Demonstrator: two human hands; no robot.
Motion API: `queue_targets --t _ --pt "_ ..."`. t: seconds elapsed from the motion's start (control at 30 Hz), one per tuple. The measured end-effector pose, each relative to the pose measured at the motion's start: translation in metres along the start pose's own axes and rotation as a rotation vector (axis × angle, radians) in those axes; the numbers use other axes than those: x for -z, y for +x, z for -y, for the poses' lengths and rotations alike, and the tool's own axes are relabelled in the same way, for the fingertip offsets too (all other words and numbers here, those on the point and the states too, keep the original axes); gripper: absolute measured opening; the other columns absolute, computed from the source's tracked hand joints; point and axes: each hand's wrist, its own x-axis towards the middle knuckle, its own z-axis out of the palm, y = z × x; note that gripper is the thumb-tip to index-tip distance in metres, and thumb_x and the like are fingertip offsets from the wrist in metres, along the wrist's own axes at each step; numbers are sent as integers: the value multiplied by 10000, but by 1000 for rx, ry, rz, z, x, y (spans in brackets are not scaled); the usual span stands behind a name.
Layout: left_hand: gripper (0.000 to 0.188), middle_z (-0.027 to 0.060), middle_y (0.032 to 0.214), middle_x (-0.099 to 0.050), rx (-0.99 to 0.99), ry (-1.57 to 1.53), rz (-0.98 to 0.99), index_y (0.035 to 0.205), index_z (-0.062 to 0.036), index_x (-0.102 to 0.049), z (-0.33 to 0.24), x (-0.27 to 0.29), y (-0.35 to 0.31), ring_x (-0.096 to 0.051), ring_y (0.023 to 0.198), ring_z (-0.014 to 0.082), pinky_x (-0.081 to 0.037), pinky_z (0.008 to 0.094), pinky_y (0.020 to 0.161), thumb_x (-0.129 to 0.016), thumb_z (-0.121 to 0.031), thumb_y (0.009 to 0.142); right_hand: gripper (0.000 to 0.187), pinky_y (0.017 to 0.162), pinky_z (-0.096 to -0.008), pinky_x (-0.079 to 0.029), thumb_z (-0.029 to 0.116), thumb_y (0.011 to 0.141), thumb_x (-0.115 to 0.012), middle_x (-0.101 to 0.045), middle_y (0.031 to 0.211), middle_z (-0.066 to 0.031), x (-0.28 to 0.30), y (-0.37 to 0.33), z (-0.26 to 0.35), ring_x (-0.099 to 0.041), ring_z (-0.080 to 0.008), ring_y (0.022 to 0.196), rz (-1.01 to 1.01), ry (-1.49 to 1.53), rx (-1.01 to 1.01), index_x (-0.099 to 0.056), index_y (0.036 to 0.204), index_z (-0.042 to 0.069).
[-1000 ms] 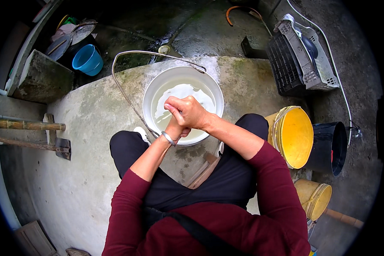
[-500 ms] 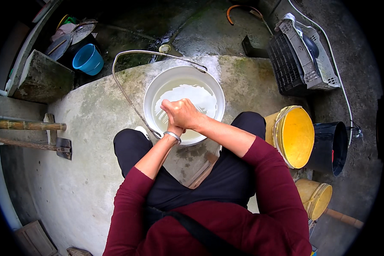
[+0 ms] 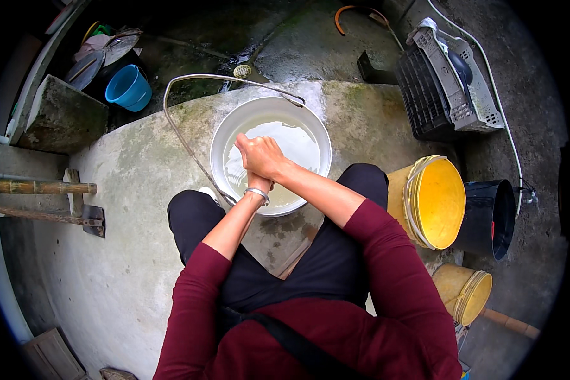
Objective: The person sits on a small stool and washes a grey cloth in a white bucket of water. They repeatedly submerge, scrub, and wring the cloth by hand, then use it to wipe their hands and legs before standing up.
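Observation:
A round metal pot [image 3: 218,136] of cloudy water [image 3: 303,144] sits on the concrete between my knees. My two hands meet above it. My right hand [image 3: 261,156] is closed over my left hand [image 3: 259,182], its fingers folded down around it. Most of the left hand, fingers included, is covered by the right one. A silver bangle [image 3: 257,194] circles my left wrist. The pot's wire handle [image 3: 182,136] leans out to the left. Whether anything lies between the palms is hidden.
To my right stand a yellow bucket [image 3: 442,201], a black bucket [image 3: 503,218] and a smaller yellow bucket [image 3: 475,299]. Plastic crates [image 3: 446,95] lie farther off. A blue bucket [image 3: 128,88] stands far left; a hoe [image 3: 94,220] lies at the left.
My hands stay clasped over the pot, the right shifting only slightly on the left. Reflections on the water have changed shape. The whole view has moved a little.

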Motion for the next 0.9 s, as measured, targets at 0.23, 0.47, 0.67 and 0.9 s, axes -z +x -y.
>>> queue_targets --t 0.23,0.47,0.67,0.9 --pt "229 -16 488 -421 11 -2 -32 773 -88 -465 -2 -1 5 -409 368 99 -284 262 326 -462 -282 896 109 515 -471 -481 95 760 -534 -587 597 -218 0 9 -1 -604 -388 568 51 -13 -80 -544 849 33" --pt "227 -8 471 -435 -8 24 -75 747 -80 -483 -3 -5 11 -429 359 109 -291 268 316 -474 -257 888 117 537 -477 -479 132 807 -524 -581 597 -225 -6 15 -8 -599 -398 582 25 13 -112 -531 839 21" --pt "247 -2 462 -443 25 35 -117 717 -74 -494 -10 -6 10 -440 358 113 -301 269 315 -481 -259 880 159 569 -487 -485 169 841 -509 -592 626 -232 -5 21 -7 -601 -408 603 67 22 -153 -544 867 16" --pt "308 14 448 -457 11 92 -137 626 -69 -503 -3 -4 15 -457 359 124 -318 282 318 -499 -267 862 171 586 -494 -481 177 847 -506 -592 640 -239 -7 22 -7 -601 -413 624 74 30 -178 -542 882 14"
